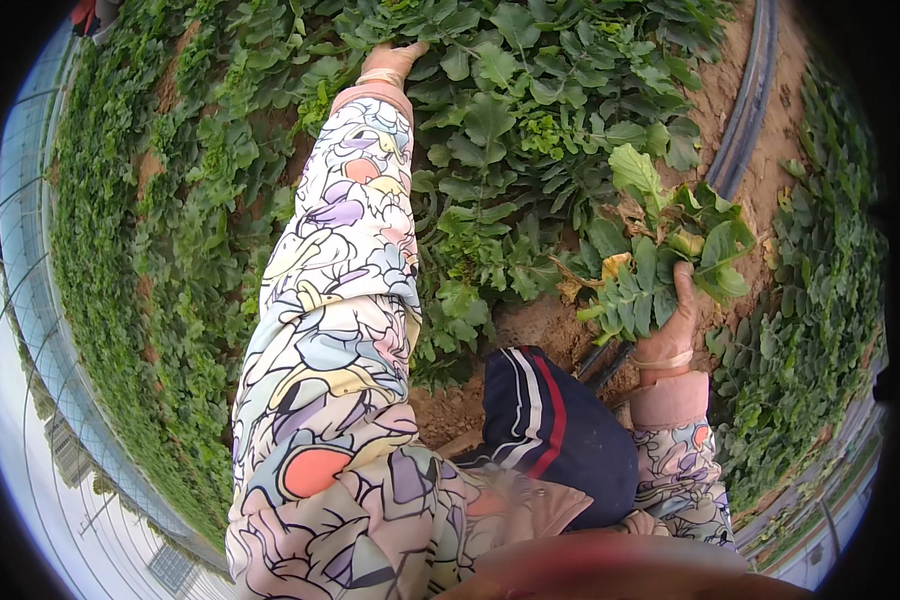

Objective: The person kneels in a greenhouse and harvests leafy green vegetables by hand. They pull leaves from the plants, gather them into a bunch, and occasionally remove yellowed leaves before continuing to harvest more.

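Note:
My left hand (390, 64), in a thin see-through glove, reaches far forward into the lobed green leaves of the crop (487, 127). Its fingertips are partly hidden by foliage, so whether they hold a leaf cannot be told. Close to my bent knee, my right hand (671, 326) grips a bunch of leaves (645, 277), its thumb pointing up along it. Green leaves mix with yellowed and brown, withered ones in this bunch. My right fingers are mostly hidden behind the leaves.
Dark irrigation hoses (746, 105) run over bare soil (787, 97) at the right. Another leafy row (825, 285) grows beyond them. More crop rows (142, 300) extend left towards a greenhouse wall (26, 172) with curved ribs. My knee in navy trousers (570, 442) is between my arms.

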`<state>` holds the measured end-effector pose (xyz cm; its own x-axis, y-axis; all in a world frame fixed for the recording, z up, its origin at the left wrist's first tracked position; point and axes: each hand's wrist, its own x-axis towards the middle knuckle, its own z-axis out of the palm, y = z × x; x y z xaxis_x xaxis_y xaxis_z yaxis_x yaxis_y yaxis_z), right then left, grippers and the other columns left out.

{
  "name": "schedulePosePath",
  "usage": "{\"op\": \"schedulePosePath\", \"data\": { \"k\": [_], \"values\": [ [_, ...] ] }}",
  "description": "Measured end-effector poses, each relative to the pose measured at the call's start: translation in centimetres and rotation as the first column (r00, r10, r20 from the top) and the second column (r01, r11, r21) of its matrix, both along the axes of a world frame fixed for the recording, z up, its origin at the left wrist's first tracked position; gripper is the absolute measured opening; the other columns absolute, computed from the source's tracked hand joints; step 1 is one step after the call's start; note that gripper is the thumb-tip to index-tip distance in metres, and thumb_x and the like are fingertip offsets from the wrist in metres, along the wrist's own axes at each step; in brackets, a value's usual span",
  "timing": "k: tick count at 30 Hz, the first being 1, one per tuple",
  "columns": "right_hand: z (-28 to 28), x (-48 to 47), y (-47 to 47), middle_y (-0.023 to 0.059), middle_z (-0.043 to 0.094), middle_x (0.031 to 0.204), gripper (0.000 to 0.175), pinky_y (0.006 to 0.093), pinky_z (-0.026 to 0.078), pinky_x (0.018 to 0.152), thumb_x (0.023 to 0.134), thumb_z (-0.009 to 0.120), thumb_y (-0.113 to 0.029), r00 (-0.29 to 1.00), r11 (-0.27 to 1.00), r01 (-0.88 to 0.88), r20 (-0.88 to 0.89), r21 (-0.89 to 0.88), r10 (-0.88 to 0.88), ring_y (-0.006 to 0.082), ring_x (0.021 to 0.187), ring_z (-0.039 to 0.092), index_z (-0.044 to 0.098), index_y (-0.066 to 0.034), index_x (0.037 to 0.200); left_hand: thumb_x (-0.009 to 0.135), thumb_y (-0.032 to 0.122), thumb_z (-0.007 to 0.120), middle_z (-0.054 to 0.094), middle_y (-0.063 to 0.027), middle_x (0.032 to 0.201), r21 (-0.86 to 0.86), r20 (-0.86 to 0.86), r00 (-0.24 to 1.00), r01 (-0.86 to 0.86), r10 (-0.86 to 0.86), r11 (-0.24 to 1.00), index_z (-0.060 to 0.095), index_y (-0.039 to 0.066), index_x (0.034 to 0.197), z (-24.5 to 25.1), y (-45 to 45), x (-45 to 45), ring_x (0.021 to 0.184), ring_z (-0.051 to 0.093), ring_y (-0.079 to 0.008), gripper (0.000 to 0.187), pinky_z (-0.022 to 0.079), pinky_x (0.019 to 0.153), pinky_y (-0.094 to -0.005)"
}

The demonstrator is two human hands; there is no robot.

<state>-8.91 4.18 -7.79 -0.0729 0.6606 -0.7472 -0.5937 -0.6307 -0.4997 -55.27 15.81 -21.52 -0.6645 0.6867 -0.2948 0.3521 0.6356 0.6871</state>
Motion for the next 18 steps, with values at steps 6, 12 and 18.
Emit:
{"op": "schedulePosePath", "data": {
  "k": [6,12,18],
  "values": [
    [0.4,0.2,0.1,0.0062,0.064,0.113,0.037,0.0436,0.05,0.092,0.086,0.066,-0.024,1.0,1.0,0.023,-0.016,0.013,-0.023,0.0257,0.102,0.062,0.058,-0.0112,0.12,0.078,0.039,0.073,0.053,-0.0215,0.131,0.182,0.304,0.949,-0.139,0.079,0.973,0.057,-0.002,0.124,1.9,0.0,0.7,0.118,0.051,-0.0332,0.064,0.036,0.101,-0.0435],
    [-0.1,0.5,0.6,0.0073,0.063,0.116,0.038,0.0432,0.05,0.092,0.086,0.066,-0.021,0.998,0.998,0.037,-0.062,0.046,-0.034,0.0256,0.103,0.062,0.057,-0.0093,0.121,0.082,0.021,0.07,0.066,-0.0108,0.1,0.349,0.809,0.587,-0.423,-0.041,0.836,0.068,0.006,0.101,7.4,-1.1,1.9,0.092,0.061,-0.0262,0.024,0.047,0.086,-0.0419],
    [-0.3,0.3,-0.1,0.0057,0.063,0.112,0.036,0.0376,0.051,0.088,0.085,0.067,-0.01,1.0,0.976,-0.009,-0.012,0.218,0.012,0.0214,0.1,0.062,0.056,-0.0042,0.119,0.086,0.02,0.068,0.066,-0.0054,0.095,0.579,0.756,0.51,-0.23,-0.41,0.782,0.063,0.003,0.103,15.8,-3.4,11.5,0.084,0.063,-0.0174,0.025,0.052,0.078,-0.0327]
  ]
}}
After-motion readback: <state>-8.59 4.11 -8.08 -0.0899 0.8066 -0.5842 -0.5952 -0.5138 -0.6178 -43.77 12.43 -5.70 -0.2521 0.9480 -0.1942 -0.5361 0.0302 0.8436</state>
